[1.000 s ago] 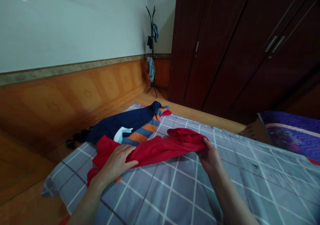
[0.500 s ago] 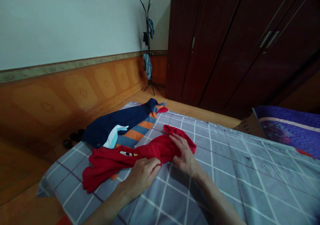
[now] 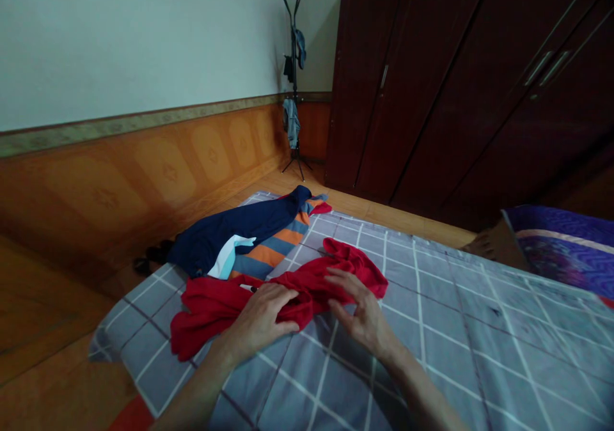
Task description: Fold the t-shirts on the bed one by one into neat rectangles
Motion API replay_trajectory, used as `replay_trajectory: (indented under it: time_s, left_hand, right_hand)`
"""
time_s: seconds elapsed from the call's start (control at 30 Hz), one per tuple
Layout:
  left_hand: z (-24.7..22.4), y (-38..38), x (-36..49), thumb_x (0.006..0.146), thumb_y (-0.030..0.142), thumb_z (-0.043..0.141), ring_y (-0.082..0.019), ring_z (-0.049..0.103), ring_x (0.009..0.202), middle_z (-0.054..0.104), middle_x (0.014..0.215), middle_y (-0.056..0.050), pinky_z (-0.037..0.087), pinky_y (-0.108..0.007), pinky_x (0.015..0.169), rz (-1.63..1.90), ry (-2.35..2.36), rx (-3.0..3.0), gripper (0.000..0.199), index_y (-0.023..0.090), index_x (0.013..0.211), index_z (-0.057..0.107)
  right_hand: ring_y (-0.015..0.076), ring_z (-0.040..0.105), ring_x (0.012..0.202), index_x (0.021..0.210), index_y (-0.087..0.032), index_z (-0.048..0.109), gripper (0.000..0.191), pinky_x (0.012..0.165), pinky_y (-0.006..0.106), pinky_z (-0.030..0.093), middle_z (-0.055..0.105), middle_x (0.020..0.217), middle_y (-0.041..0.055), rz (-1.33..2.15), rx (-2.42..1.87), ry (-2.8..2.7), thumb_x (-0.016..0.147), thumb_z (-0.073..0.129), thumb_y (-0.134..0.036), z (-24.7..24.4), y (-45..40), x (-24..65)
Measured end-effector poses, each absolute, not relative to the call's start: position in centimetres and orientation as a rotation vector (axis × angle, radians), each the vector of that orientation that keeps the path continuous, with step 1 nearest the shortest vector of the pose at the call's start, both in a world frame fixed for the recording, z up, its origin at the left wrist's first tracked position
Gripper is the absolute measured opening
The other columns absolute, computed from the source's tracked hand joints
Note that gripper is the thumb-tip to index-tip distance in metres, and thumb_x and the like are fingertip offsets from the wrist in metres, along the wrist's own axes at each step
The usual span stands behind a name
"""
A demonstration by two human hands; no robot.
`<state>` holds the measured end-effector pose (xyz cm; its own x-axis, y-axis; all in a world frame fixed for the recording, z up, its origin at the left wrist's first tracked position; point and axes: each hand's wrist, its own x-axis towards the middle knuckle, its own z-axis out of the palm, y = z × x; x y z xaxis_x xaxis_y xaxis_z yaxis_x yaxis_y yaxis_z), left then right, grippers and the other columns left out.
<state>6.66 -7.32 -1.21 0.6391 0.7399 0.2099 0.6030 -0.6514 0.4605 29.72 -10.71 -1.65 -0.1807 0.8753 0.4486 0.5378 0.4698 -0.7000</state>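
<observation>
A rumpled red garment (image 3: 213, 302) lies across the bed, its cartoon-eye print now partly covered. My left hand (image 3: 261, 313) rests on the middle of it, thumb and fingers apart around a loose fold. Over the garment's right part is my right hand (image 3: 359, 313), fingers spread and curved; whether the fingertips touch the cloth, I cannot tell. Behind the red cloth lie a dark blue garment (image 3: 230, 226), an orange-and-grey striped piece of clothing (image 3: 268, 252) and a white and light-blue strip of cloth (image 3: 228, 256).
The bed (image 3: 432, 316) has a grey checked sheet. A black coat stand (image 3: 294, 86) with clothes stands in the corner beside a dark red wardrobe (image 3: 412, 86). At right is a purple quilted cover (image 3: 561, 245) near a cardboard box (image 3: 499, 245). Dark shoes (image 3: 148, 261) sit left of the bed.
My left hand has loosened from its closed grip on the red cloth, and its thumb has moved away from the fingers. My right hand has lifted slightly. The view has shifted left.
</observation>
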Motion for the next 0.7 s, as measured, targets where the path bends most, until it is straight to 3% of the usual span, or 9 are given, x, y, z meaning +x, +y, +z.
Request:
replay_trajectory:
  time_s: [0.1,0.17,0.27,0.37,0.53,0.6,0.7]
  left_hand:
    - [-1.7,-7.5,6.9,0.082,0.011,0.058,-0.02,0.059,0.094,0.066,0.096,-0.004,0.044,-0.033,0.086,0.522,1.05,2.524,0.015,0.02,0.093,0.063]
    - [-1.8,-7.7,7.2,0.084,0.008,0.052,-0.018,0.06,0.087,0.067,0.088,-0.002,0.044,-0.031,0.081,0.51,1.055,2.513,0.016,0.02,0.086,0.063]
    - [-1.4,-7.5,7.1,0.085,0.011,0.052,-0.018,0.06,0.082,0.066,0.084,-0.002,0.045,-0.03,0.076,0.507,1.082,2.515,0.013,0.02,0.084,0.062]
    - [-0.6,-6.6,5.8,0.083,0.01,0.05,-0.021,0.059,0.088,0.066,0.089,-0.004,0.044,-0.034,0.081,0.631,1.21,2.565,0.017,0.02,0.091,0.062]
    - [0.5,-4.6,2.0,0.074,0.009,0.047,-0.026,0.058,0.093,0.066,0.09,-0.007,0.041,-0.042,0.092,0.879,1.577,2.521,0.024,0.018,0.089,0.064]
    - [0.9,-4.5,1.0,0.071,0.011,0.046,-0.025,0.058,0.092,0.067,0.089,-0.006,0.042,-0.04,0.09,0.91,1.636,2.396,0.026,0.019,0.088,0.064]
    - [1.8,-5.2,0.9,0.07,0.013,0.045,-0.019,0.061,0.081,0.067,0.081,-0.002,0.048,-0.029,0.075,0.825,1.462,2.108,0.024,0.018,0.085,0.063]
  right_hand:
    - [0.0278,0.045,0.122,0.139,-0.02,0.038,0.066,0.1,0.045,0.038,0.048,0.136,0.0113,0.564,-1.115,-2.107,0.077,0.06,-0.018,-1.9,-11.9,26.9]
    - [0.0274,0.052,0.11,0.134,-0.02,0.045,0.056,0.092,0.044,0.043,0.057,0.123,0.0114,0.56,-1.155,-2.155,0.079,0.056,-0.017,-2.3,-12.1,25.7]
    - [0.0225,0.058,0.09,0.112,-0.024,0.063,0.029,0.079,0.037,0.047,0.066,0.097,0.0077,0.578,-1.191,-2.023,0.09,0.044,-0.021,-2.3,-11.6,26.0]
    - [0.0216,0.06,0.084,0.091,-0.023,0.067,0.023,0.075,0.034,0.047,0.066,0.088,0.0064,0.584,-1.191,-1.776,0.091,0.045,-0.031,-1.3,-10.9,28.0]
    - [0.0225,0.061,0.089,0.085,-0.023,0.07,0.018,0.081,0.034,0.047,0.068,0.091,0.0047,0.641,-1.199,-1.235,0.083,0.059,-0.037,0.7,-10.2,32.1]
    - [0.0185,0.061,0.077,0.081,-0.023,0.07,0.013,0.072,0.029,0.048,0.068,0.08,0.0018,0.691,-1.184,-0.978,0.078,0.063,-0.033,1.3,-10.1,33.5]
    - [0.013,0.055,0.055,0.064,-0.021,0.066,0.006,0.053,0.023,0.045,0.063,0.06,-0.0017,0.777,-1.121,-0.681,0.064,0.068,-0.026,2.1,-9.9,35.3]
